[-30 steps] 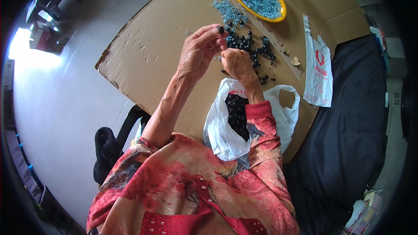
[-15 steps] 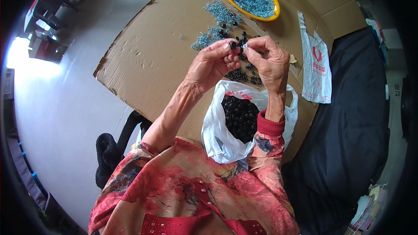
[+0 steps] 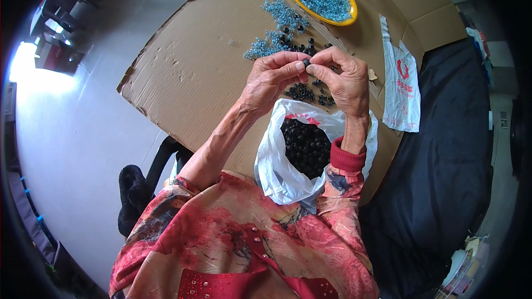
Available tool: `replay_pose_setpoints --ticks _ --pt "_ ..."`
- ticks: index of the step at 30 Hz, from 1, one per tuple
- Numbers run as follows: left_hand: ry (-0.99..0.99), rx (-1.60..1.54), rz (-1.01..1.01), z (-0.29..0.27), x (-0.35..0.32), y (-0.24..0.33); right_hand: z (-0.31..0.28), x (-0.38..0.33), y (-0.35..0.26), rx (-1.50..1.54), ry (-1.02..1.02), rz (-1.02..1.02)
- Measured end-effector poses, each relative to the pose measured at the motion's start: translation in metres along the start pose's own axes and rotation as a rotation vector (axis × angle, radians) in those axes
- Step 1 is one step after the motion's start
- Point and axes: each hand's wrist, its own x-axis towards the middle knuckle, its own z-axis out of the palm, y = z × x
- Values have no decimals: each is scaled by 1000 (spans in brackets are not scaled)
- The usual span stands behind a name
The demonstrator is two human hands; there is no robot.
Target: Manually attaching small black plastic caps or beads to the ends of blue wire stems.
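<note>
Currently, left hand [image 3: 265, 80]: pinches a black piece [image 3: 306, 62] beyond the bag [image 3: 275, 174].
Right hand [image 3: 346, 80]: thumb and forefinger closed, seemingly on that same piece; fingers partly hide it.
Bag: holds black beads [image 3: 305, 147].
Blue bits [image 3: 266, 47]: heaped beyond the bag, leftward.
Plate [image 3: 353, 15]: farther beyond the bag, with more.

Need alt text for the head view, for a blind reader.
The left hand pinches a small dark piece, with the right hand against it, over cardboard. Nearer the body, an open white plastic bag holds black round pieces; farther off, loose blue pieces lie near a yellow dish of more.
</note>
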Motion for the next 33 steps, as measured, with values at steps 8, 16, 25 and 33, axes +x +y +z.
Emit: replay_pose_setpoints --ticks 8,16,25,33 --pt "-56 -281 -64 1 1 -8 3 2 19 -40 26 -206" --pt "-71 -350 -89 4 -1 -2 4 -3 19 244 83 -2" --pt "-57 -154 15 -4 4 15 10 15 11 -174 41 -424" --pt "-90 -50 52 -24 3 22 14 21 17 -26 -45 -274"
